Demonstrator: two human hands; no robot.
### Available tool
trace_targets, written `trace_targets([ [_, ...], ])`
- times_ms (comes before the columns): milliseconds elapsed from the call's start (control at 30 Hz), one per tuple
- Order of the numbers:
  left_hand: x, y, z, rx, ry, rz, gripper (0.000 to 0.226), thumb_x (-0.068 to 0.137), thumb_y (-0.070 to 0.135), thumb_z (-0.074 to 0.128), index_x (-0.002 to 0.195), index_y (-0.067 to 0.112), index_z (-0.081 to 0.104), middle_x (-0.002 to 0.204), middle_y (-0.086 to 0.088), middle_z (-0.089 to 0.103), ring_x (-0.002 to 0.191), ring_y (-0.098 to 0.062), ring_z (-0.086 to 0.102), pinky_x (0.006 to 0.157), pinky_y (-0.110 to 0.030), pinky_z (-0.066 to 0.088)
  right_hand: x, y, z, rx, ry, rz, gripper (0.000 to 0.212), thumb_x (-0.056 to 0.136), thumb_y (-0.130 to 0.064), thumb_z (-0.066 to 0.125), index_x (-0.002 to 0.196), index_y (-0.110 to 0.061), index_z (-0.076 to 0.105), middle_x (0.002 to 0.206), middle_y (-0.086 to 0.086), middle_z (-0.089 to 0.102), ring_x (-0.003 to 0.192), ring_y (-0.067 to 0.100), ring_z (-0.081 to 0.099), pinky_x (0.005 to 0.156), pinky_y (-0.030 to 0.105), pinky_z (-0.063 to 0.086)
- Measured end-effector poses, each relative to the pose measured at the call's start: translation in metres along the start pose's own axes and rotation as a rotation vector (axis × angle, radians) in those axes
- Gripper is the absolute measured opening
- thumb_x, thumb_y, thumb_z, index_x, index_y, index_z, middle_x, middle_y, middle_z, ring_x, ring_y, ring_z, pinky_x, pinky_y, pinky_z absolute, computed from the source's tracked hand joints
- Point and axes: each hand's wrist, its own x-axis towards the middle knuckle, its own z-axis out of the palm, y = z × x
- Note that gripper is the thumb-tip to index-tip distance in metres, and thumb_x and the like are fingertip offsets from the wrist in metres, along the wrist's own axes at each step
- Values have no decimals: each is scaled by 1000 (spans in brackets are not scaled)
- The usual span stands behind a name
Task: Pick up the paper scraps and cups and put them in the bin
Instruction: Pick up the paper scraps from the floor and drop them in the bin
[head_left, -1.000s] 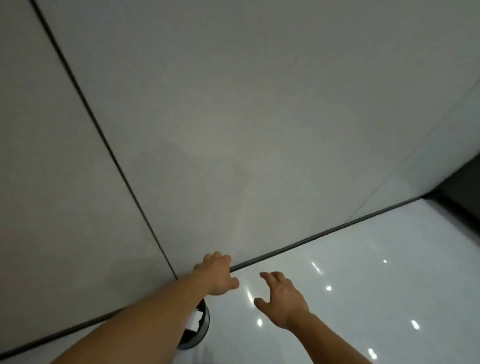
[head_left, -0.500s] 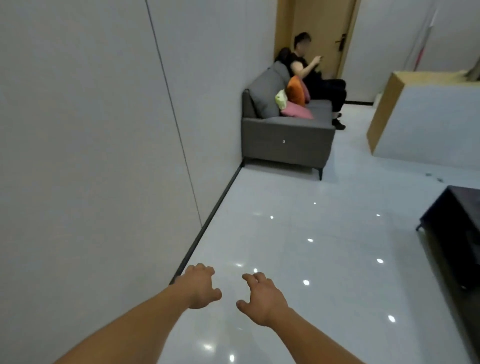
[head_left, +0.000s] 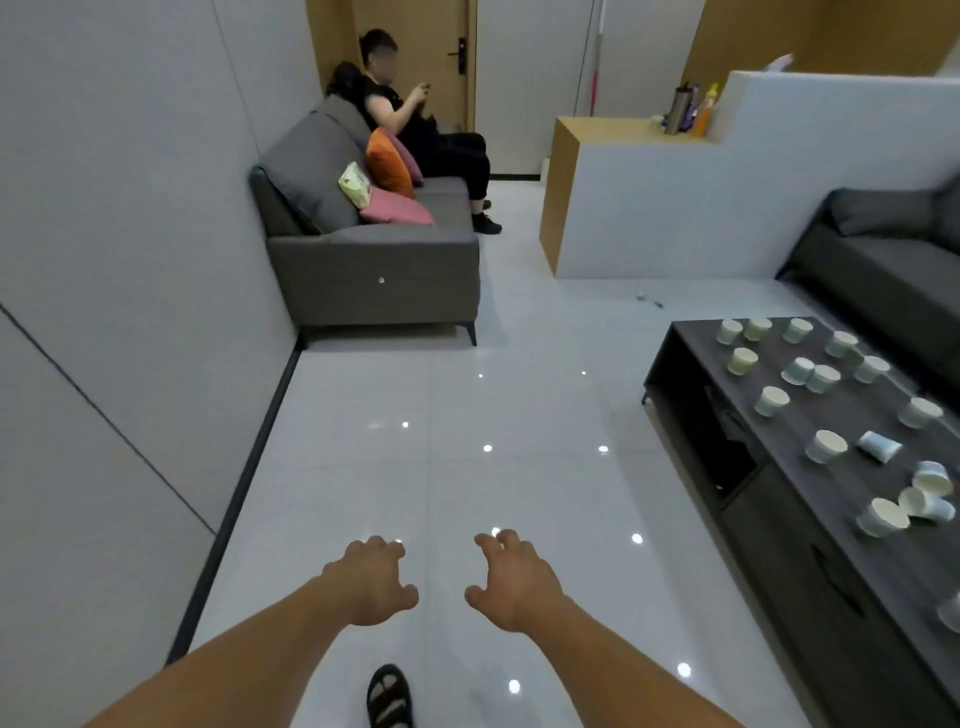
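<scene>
Left hand (head_left: 375, 583): stretched out over the floor (head_left: 467, 405), fingers loosely bent and apart; it holds nothing.
Right hand (head_left: 515, 582): just beside the left one, in a similar pose, also holding nothing.
Cups (head_left: 826, 446): ahead and well to the right of the right hand, spread on the low dark table (head_left: 852, 415). Most stand; a few at the nearer end lie on their side.
Paper scraps: I cannot make out any.
Bin: not in view.
Risk: the cups look light and some stand close together, so a fast reach may knock the neighbours over.
Second risk: the lying cups may roll off the table edge if they are touched carelessly.
</scene>
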Motion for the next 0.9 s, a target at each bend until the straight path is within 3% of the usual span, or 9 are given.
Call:
trace_targets([
  [167,102,5,-93,23,129,82,71,88,54,46,147,19,27,149,-4,32,135,-27,30,106,-44,36,86,13,-66,-42,91,117,71,91,-50,49,152,-25,21,152,6,27,134,28,33,105,42,36],
  [433,224,37,-217,78,155,205,69,87,53,47,145,19,31,146,-5,35,131,-27,33,102,-43,39,184,38,-155,70,152,263,74,90,-52,52,152,-27,21,154,2,25,137,25,30,107,40,36],
  [700,356,132,-287,130,101,310,71,89,52,48,148,19,27,152,-5,29,136,-28,29,106,-44,36,297,124,-239,62,183,317,72,91,-52,52,152,-26,22,153,4,27,135,26,33,106,41,37],
  [900,445,204,-368,76,160,299,72,88,53,49,148,20,28,151,-4,31,135,-27,32,106,-43,37,385,192,-331,104,235,312,74,89,-56,51,151,-28,23,153,2,26,136,25,32,105,41,37],
])
